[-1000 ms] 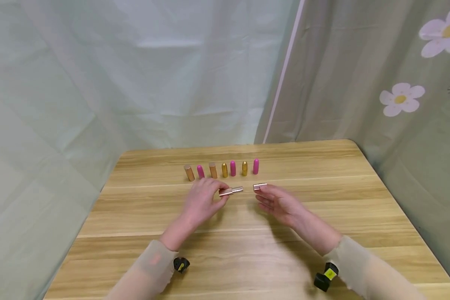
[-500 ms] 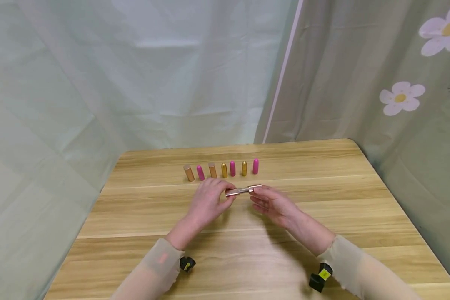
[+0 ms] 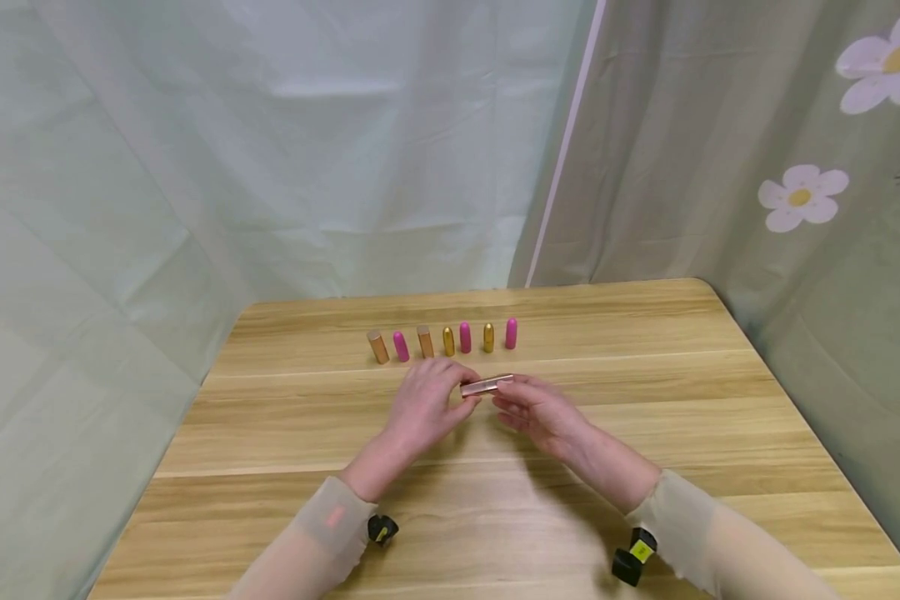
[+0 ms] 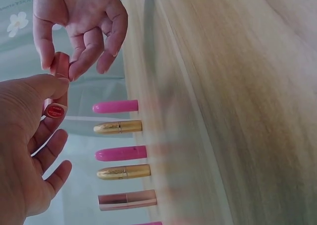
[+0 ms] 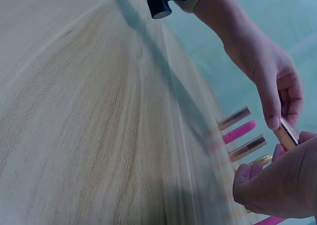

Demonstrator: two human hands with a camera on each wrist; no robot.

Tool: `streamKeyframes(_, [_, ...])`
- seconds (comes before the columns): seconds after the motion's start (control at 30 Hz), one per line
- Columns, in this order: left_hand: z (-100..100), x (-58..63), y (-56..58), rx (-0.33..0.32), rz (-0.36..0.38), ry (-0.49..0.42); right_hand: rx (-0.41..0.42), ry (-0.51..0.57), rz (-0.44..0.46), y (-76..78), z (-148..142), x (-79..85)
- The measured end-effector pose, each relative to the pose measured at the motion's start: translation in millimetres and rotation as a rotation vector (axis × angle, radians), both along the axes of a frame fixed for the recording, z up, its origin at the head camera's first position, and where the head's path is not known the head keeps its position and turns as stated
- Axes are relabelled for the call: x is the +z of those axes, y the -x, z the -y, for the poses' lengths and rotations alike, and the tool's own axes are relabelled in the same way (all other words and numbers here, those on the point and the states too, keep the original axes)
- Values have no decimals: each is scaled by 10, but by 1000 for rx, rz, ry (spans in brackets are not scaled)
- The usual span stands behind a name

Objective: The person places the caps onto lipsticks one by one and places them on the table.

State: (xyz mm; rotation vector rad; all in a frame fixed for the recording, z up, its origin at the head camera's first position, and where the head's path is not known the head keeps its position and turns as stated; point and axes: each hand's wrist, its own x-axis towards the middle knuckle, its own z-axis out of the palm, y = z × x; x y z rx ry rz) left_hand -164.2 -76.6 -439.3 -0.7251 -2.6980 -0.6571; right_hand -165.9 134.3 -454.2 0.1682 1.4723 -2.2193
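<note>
Above the middle of the table, a rose-gold lipstick tube (image 3: 486, 385) lies level between both hands. My left hand (image 3: 427, 404) pinches its base end between thumb and fingers; a red label (image 4: 54, 110) shows on that end in the left wrist view. My right hand (image 3: 543, 412) pinches the cap (image 4: 60, 65) at the other end, its other fingers loosely bent. Cap and base meet in one line; whether they are fully seated I cannot tell. Behind the hands stand several tubes in a row: rose-gold tubes (image 3: 378, 347), pink bullet-shaped ones (image 3: 512, 333) and gold ones (image 3: 489, 337).
The wooden table (image 3: 307, 517) has its back edge close behind the row of tubes. Pale curtains (image 3: 345, 167) hang behind and at the sides. Each wrist wears a small black camera, one below the right sleeve (image 3: 628, 567).
The hands have drawn together. The cap in the right hand has moved left over the lipstick's bare silver inner part, which no longer shows. The standing tubes have not moved.
</note>
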Motion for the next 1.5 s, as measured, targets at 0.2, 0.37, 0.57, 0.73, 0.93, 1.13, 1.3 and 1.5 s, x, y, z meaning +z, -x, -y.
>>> streamKeyframes(0.2, [-2,-24,4,10,-27,16,-11,-25,4,7,38,7])
streamKeyframes(0.37, [31,-52,11,28,-78,54,-16,-55,-9,-1,73,35])
streamKeyframes(0.57, [132,-98,18,53,-33,44,45,-84,-69,-39,99,84])
streamKeyframes(0.73, [337,-124,63,96,52,-63,105,-147,-154,-7,-32,129])
streamKeyframes(0.93, [741,-106,124,211,181,-176,86,-349,-278,116,-408,118])
streamKeyframes(1.13, [1182,-109,241,324,268,-220,97,-566,-392,243,-843,74])
streamKeyframes(1.3, [1470,-138,361,366,295,-225,93,-879,-586,342,-1150,20])
streamKeyframes(1.5, [1634,-184,486,387,344,-203,127,-1082,-675,406,-1370,-83])
